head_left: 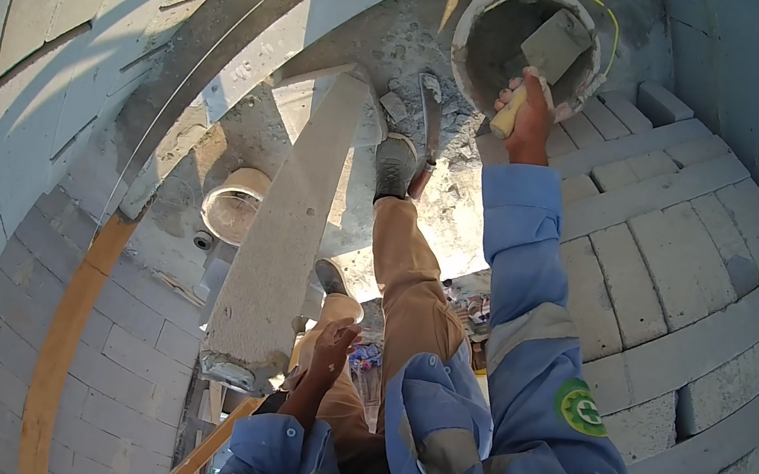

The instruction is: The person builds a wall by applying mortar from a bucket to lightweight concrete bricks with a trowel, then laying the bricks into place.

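Observation:
My right hand (530, 121) is closed around the pale handle of a trowel (555, 45). The broad, flat, grey-coated blade is over the mouth of a bucket (470, 68). Mortar coats the bucket's rim and inside, and its yellow wire handle arcs over the far side. Low by my thigh, my left hand (335, 346) hangs with loosely bent fingers and nothing visible in it. Left of that hand, a long pale block (286, 221) stretches away from me, its near end crusted with mortar.
Stacked blocks (642, 273) fill the right side. A long-bladed tool (432, 114) lies beside my shoe (395, 167). Left of the long block sits a smaller bucket (237, 207). A curved block wall (52, 78), a taut string and a wooden plank (78, 306) run along the left.

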A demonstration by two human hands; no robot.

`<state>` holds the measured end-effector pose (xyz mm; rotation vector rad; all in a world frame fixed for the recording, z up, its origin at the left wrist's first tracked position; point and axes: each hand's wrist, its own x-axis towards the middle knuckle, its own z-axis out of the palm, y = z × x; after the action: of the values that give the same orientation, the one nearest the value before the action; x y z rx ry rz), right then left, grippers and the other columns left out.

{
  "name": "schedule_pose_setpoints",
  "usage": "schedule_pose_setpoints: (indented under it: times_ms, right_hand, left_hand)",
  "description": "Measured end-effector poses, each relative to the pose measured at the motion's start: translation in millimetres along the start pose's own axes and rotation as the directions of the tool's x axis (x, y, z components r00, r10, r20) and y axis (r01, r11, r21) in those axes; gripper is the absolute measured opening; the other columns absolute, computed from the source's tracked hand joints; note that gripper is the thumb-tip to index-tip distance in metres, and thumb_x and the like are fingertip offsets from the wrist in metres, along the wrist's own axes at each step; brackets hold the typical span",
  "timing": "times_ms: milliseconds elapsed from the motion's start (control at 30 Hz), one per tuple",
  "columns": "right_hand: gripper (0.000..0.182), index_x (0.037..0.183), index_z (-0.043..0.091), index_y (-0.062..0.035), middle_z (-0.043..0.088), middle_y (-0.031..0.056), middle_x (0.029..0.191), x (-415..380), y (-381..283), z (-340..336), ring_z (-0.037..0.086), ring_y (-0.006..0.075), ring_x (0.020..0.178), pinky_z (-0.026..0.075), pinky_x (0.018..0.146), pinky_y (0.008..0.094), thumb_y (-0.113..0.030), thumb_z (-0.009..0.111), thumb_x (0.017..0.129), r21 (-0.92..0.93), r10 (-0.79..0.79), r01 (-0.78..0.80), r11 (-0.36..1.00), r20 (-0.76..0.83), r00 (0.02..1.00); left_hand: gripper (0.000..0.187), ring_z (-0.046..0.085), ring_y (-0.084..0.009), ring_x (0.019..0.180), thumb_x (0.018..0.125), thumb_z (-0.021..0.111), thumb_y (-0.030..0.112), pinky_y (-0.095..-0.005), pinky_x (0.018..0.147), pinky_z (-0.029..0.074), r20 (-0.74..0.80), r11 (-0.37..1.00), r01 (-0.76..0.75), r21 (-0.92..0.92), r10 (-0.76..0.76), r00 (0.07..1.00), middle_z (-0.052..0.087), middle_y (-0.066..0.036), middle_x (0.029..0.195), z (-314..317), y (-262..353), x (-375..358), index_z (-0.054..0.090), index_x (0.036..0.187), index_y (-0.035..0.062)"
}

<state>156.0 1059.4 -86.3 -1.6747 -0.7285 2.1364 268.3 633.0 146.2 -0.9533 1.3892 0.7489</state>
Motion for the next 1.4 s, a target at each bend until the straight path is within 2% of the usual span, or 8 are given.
schedule_pose_setpoints:
  times_ms: [267,533,867,933,1100,1167,1300,1400]
  right_hand:
    - [0.02,0.101,0.056,-0.005,0.055,0.0058,0.069,-110.7,5.6,20.7,0.054,0.0155,0.047,0.044,0.04,0.0299,-0.018,0.066,0.089,-0.136,-0.184,0.181,0.974,-0.006,0.983]
    - [0.031,0.117,0.051,0.0031,0.057,0.0062,0.073,-277.2,-35.0,23.9,0.055,0.0128,0.053,0.044,0.047,0.0255,-0.014,0.059,0.093,-0.292,-0.181,0.273,0.917,0.305,0.935]
    - [0.028,0.105,0.058,0.0031,0.061,0.0081,0.078,-446.1,-123.5,26.2,0.059,0.0129,0.063,0.047,0.058,0.0249,-0.014,0.07,0.086,-0.663,0.033,0.589,0.462,0.677,0.735]
    - [0.029,0.099,0.062,0.0043,0.062,0.0083,0.079,-449.7,-136.5,34.9,0.06,0.0141,0.063,0.047,0.06,0.0262,-0.016,0.073,0.081,-0.708,0.215,0.68,0.192,0.706,0.674]
    - [0.032,0.095,0.066,0.0038,0.065,0.0126,0.077,-448.1,-149.2,99.2,0.064,0.0174,0.065,0.05,0.062,0.0306,-0.016,0.076,0.073,-0.436,0.511,0.892,-0.12,0.743,0.432]
    - [0.032,0.098,0.067,0.0017,0.066,0.0147,0.077,-433.9,-151.1,116.2,0.066,0.0236,0.065,0.052,0.062,0.0335,-0.014,0.075,0.07,-0.143,0.559,0.97,-0.198,0.797,0.231]
    - [0.035,0.097,0.067,-0.0014,0.067,0.0134,0.08,-435.2,-149.8,165.1,0.066,0.0289,0.066,0.053,0.059,0.0372,-0.012,0.076,0.065,0.103,0.652,0.945,-0.311,0.746,0.133]
    - [0.04,0.101,0.065,-0.0059,0.064,0.0084,0.085,-420.3,-150.9,189.4,0.064,0.0259,0.072,0.052,0.059,0.0376,-0.013,0.077,0.063,0.435,0.732,0.842,-0.321,0.678,-0.071]
  left_hand:
    - [0.058,0.062,-0.0185,0.1,0.092,0.064,0.037,-0.0301,0.083,0.049,0.047,0.992,-0.11,-0.061,0.113,0.992,0.063,-0.012,0.114,2.0,-7.7,9.5,0.048,0.132,-0.003]
    - [0.059,0.062,-0.0145,0.093,0.09,0.067,0.037,-0.0256,0.077,0.048,0.028,0.918,-0.354,-0.179,0.365,0.931,0.064,-0.008,0.105,-29.3,-20.4,10.2,0.051,0.13,-0.0038]
    - [0.056,0.06,-0.0252,0.111,0.086,0.069,0.031,-0.0371,0.094,0.049,-0.164,0.684,-0.726,-0.068,0.71,0.685,0.063,-0.018,0.116,-82.1,-10.5,-7.8,0.051,0.126,-0.0037]
    - [0.058,0.061,-0.0266,0.11,0.085,0.069,0.028,-0.0377,0.093,0.049,-0.209,0.64,-0.763,-0.093,0.736,0.644,0.062,-0.019,0.118,-85.3,-9.9,-3.8,0.049,0.13,-0.0028]
    - [0.062,0.061,-0.0278,0.111,0.083,0.07,0.023,-0.0395,0.092,0.05,-0.232,0.52,-0.854,-0.008,0.83,0.508,0.058,-0.019,0.124,-96.6,12.4,-40.4,0.045,0.136,0.0031]
    - [0.074,0.06,-0.0283,0.112,0.079,0.074,0.022,-0.0412,0.092,0.05,-0.234,0.45,-0.89,0.076,0.875,0.423,0.053,-0.016,0.132,-97.4,20.0,-42.6,0.039,0.142,0.0091]
    - [0.095,0.055,-0.0353,0.121,0.071,0.08,0.023,-0.0459,0.1,0.046,-0.281,0.415,-0.861,0.295,0.898,0.337,0.042,-0.017,0.143,-93.8,43.1,-60.0,0.028,0.15,0.0164]
    - [0.104,0.043,-0.0431,0.13,0.068,0.08,0.032,-0.044,0.109,0.039,-0.241,0.385,-0.868,0.315,0.917,0.319,0.039,-0.022,0.144,-96.4,63.1,-97.1,0.021,0.153,0.0201]
